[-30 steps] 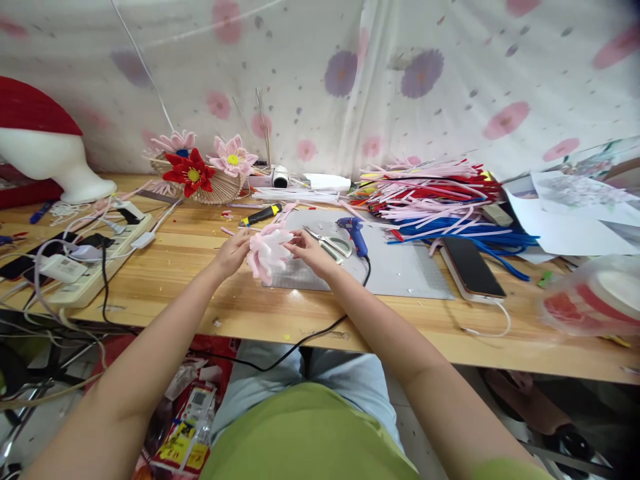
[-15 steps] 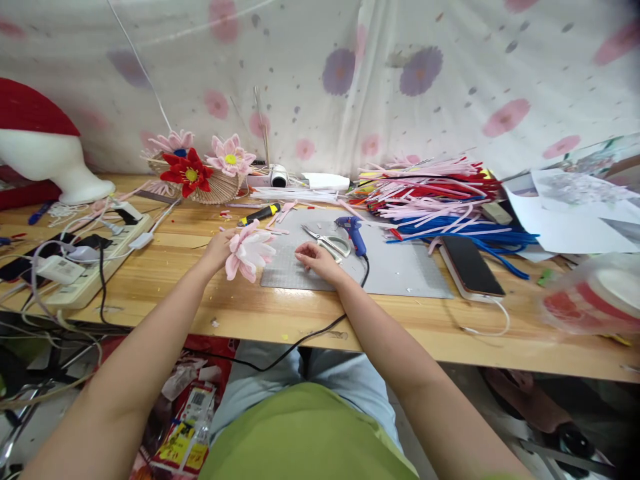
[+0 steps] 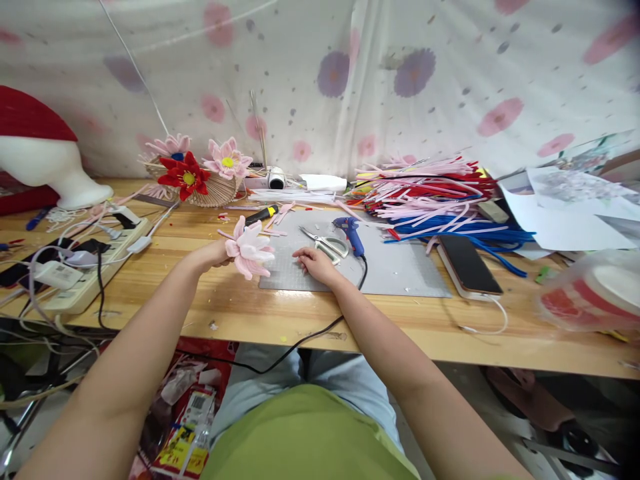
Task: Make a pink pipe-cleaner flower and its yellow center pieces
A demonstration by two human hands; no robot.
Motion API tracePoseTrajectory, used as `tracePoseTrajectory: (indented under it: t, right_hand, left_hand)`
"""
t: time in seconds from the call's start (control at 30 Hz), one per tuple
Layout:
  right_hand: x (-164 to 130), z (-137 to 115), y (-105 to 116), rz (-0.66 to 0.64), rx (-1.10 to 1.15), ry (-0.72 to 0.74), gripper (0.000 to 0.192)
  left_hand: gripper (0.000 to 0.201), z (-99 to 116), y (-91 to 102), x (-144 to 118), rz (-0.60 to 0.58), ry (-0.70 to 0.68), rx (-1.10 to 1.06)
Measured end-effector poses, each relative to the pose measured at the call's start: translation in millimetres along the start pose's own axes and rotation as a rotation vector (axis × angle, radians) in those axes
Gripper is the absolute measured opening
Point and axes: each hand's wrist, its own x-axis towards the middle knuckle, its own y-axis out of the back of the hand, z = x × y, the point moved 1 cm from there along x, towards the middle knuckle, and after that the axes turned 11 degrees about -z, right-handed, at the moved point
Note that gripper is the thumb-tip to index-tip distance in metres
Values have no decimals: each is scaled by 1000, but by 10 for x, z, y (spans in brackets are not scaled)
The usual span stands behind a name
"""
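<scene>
My left hand (image 3: 216,254) is closed around the base of a pale pink chenille flower (image 3: 251,248), its petals tipped toward the right. The petals partly cover the fingers. My right hand (image 3: 317,265) rests on the grey cutting mat (image 3: 400,275) with loosely bent fingers a little apart, and nothing shows in it. Just beyond that hand lie scissors (image 3: 333,249) with pale handles. A blue glue gun (image 3: 351,235) lies to their right, its black cord running toward the table's front edge. Behind the flower is a yellow and black cutter (image 3: 262,215).
A power strip (image 3: 95,267) with tangled cables lies left. At the back left, red and pink flowers sit on a woven fan (image 3: 215,192). Heaped pipe cleaners (image 3: 425,193), a phone (image 3: 470,267), papers and a bagged cup (image 3: 595,293) are on the right.
The flower has turned in my left hand, its petals now pointing more to the right and showing their side. My right hand stays nearly in place on the mat.
</scene>
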Motion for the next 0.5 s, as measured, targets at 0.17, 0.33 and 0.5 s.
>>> tracePoseTrajectory:
  t: [0.17,0.33,0.5]
  right_hand:
    - [1,20,2,18,-70,47,22]
    - [-11,5,1,25,-136,71,22]
    - [-16,5,5,36,-158,91,23]
  left_hand:
    - [26,-44,51,-84,78,268,185]
    - [30,-59,11,-54,64,233,-54]
    - [25,15,-65,-82,-16,194,-238]
